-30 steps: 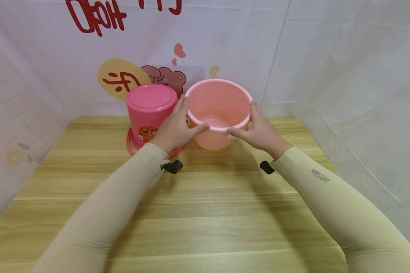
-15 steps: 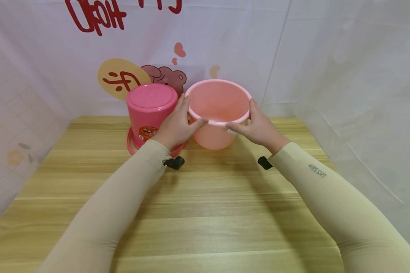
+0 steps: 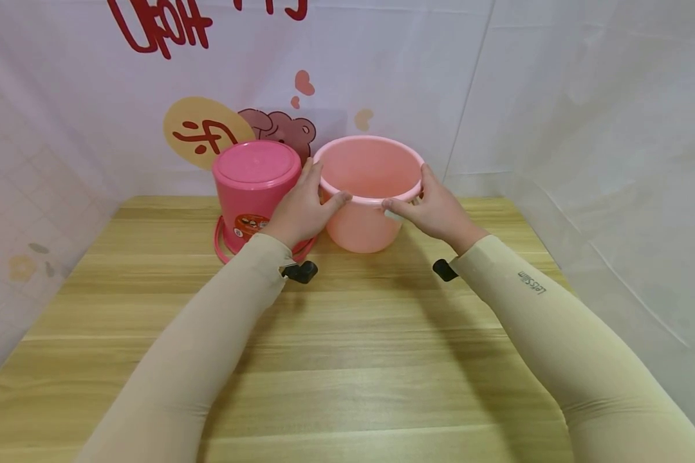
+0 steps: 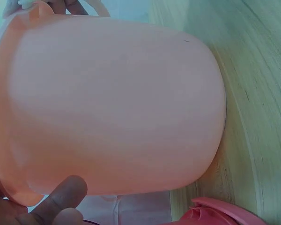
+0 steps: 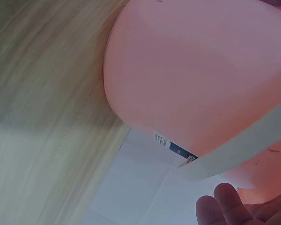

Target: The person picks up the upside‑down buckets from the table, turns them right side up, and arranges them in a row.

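A light pink bucket (image 3: 361,228) stands with its opening up at the back of the table. My left hand (image 3: 302,209) grips the rim at its left, thumb on the near edge and fingers along the outer side. At the right side of the rim, my right hand (image 3: 443,211) holds it the same way. The right wrist view shows the bucket's white handle (image 5: 243,149) hanging against its side, with a small label (image 5: 175,147) beside it. In the left wrist view, the bucket's base meets the wood.
Just left, a deep pink bucket (image 3: 257,164) stands upside down, its handle (image 3: 219,247) on the wooden table (image 3: 347,373). My left hand overlaps its right side. A white printed wall covering (image 3: 417,71) rises behind, and more sheeting (image 3: 625,193) hangs at the right.
The light pink bucket has tipped back from a lean toward me to nearly upright, its near rim rising. Both hands have moved up slightly with the rim.
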Tool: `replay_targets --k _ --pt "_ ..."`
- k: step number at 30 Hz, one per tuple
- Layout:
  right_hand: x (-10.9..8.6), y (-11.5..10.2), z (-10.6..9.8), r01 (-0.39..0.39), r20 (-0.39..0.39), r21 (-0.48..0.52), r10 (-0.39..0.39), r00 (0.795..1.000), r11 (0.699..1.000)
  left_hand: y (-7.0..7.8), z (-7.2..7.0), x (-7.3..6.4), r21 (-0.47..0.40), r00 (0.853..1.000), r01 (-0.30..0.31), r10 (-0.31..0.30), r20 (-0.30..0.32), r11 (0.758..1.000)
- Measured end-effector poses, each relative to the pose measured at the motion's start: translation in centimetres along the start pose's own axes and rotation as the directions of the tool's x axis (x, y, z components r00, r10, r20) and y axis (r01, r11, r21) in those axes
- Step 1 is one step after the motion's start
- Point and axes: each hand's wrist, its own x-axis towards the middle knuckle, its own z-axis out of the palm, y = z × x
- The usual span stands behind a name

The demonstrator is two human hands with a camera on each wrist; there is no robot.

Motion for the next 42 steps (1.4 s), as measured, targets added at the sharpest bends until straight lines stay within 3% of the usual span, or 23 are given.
replay_targets --k 8,17,33,42 --pt "0.02 -0.05 -0.02 -0.012 -0.002 -0.009 0.012 1.000 1.000 0.31 0.07 -0.16 -0.005 1.000 0.027 -0.027 0.006 1.000" --pt "0.05 -0.02 0.20 0.029 0.006 0.086 -0.030 1.000 0.996 0.37 0.16 -0.29 -0.016 1.000 0.029 -0.029 0.000 0.999" --pt "0.01 0.41 0.24 -0.014 -0.008 0.049 0.015 1.000 0.999 0.32 0.41 -0.03 -0.028 1.000 0.027 -0.027 0.002 0.999" --pt "0.10 0.42 0.41 -0.005 0.006 0.097 0.004 1.000 0.995 0.28 0.39 0.02 -0.030 0.999 0.044 -0.044 0.006 0.999"
